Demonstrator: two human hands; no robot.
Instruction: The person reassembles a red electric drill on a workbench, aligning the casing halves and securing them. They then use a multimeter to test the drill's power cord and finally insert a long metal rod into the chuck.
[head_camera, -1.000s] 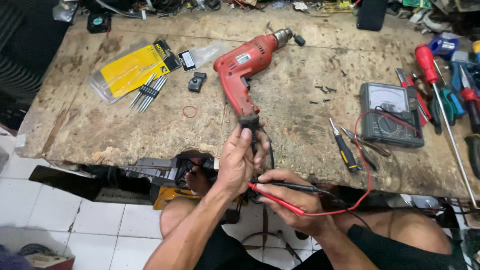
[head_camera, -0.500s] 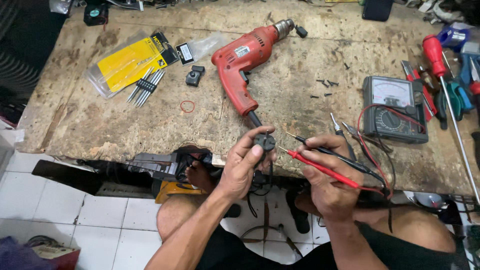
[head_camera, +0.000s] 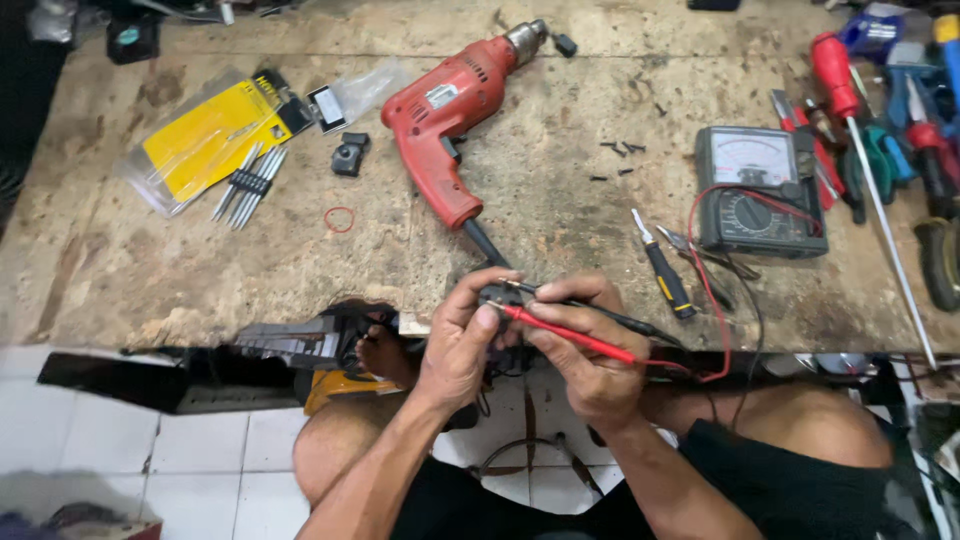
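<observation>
Our left hand (head_camera: 462, 345) pinches the drill's plug (head_camera: 497, 296) at the tabletop (head_camera: 300, 260) edge — our right hand (head_camera: 590, 350) grips both probes (head_camera: 580, 338), tips touching it.

Drill (head_camera: 440, 130): red body, grey metal chuck, black cord. Meter (head_camera: 760, 190): dark grey case, pale dial face, black knob. Probes: one red (head_camera: 580, 340), one black (head_camera: 590, 308), with matching red and black leads. Packet (head_camera: 205, 135): yellow card under clear plastic, black end. Rubber band (head_camera: 340, 219): red. Small screwdriver (head_camera: 665, 275): black and yellow handle. Large screwdriver (head_camera: 832, 65): red handle. Table (head_camera: 150, 270): worn brown, stained. Floor tiles (head_camera: 120, 460): white. Shorts (head_camera: 790, 490): black.
</observation>
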